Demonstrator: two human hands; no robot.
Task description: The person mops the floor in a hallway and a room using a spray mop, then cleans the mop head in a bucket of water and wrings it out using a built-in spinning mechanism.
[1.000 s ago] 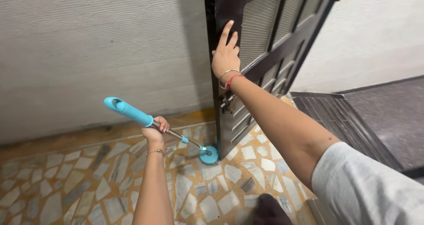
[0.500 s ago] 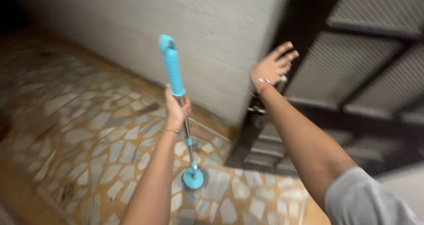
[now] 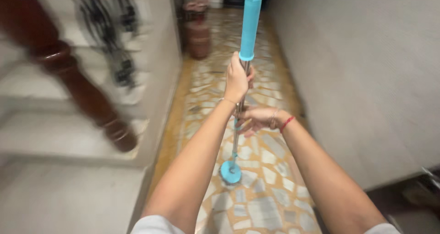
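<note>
- Head view: the left hand is wrapped tight around the mop pole, just below its blue grip.
- Lower down, the right hand touches the pole with fingers loosely curled, not clearly gripping.
- The mop stands nearly upright, its round blue head on the stone-patterned floor, between a grey wall and a blurred wooden post.

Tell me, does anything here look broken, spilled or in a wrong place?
Nothing stands out. The left hand holds the mop on its metal pole just below the blue grip, and the right hand reaches the pole lower down. The mop head rests flat on the stone floor, which shows no spill. The picture is blurred, so small damage could be missed.
</note>
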